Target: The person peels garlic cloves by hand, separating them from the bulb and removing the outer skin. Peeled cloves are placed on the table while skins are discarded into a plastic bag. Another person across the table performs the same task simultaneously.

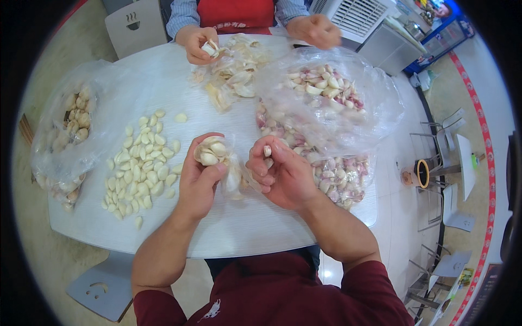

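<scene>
My left hand (198,183) grips a partly opened garlic bulb (213,151), its pale cloves showing between the fingers and thumb. Close by on the right, my right hand (285,175) is curled around a small garlic clove (267,150), with another clove partly hidden in the fingers. Between both hands lie papery garlic skins (232,179). A spread of peeled garlic cloves (140,171) covers the table left of my left hand. Beyond my right hand is a clear plastic bag of unpeeled, pinkish cloves (326,85).
The white table (220,240) curves along its front edge. At left stands a plastic bag of whole garlic bulbs (79,116). Across from me, a person in a red apron (236,16) holds garlic (210,48) beside a skin heap (240,73). A chair (100,287) sits at front left.
</scene>
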{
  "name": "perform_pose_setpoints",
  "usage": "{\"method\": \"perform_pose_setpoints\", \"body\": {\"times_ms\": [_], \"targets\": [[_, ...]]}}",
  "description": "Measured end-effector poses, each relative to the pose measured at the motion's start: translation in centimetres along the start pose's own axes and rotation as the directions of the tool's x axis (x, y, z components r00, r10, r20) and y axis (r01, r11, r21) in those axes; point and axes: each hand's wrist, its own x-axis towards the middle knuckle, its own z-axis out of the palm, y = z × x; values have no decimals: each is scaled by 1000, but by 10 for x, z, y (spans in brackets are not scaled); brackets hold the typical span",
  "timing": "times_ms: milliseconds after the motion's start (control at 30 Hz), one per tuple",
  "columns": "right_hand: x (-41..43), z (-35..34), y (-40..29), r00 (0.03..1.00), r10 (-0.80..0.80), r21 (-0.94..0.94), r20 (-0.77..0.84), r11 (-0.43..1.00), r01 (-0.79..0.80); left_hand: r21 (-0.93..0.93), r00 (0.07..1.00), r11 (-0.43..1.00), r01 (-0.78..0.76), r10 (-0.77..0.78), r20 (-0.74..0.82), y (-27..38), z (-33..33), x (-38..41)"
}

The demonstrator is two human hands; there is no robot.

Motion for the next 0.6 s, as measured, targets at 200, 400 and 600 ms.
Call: {"method": "perform_pose_setpoints", "body": {"times_ms": [200,400,600], "targets": [[1,10,-5,983,26,6,-184,1000,-26,12,999,999,36,-36,-11,1,-5,3],[-14,65,-64,825,-547,-957,140,141,255,6,996,1000,-8,8,84,-1,-10,9],[-6,52,-137,743,-485,-557,461,-810,-183,44,985,999,0,-8,172,6,-5,4]]}}
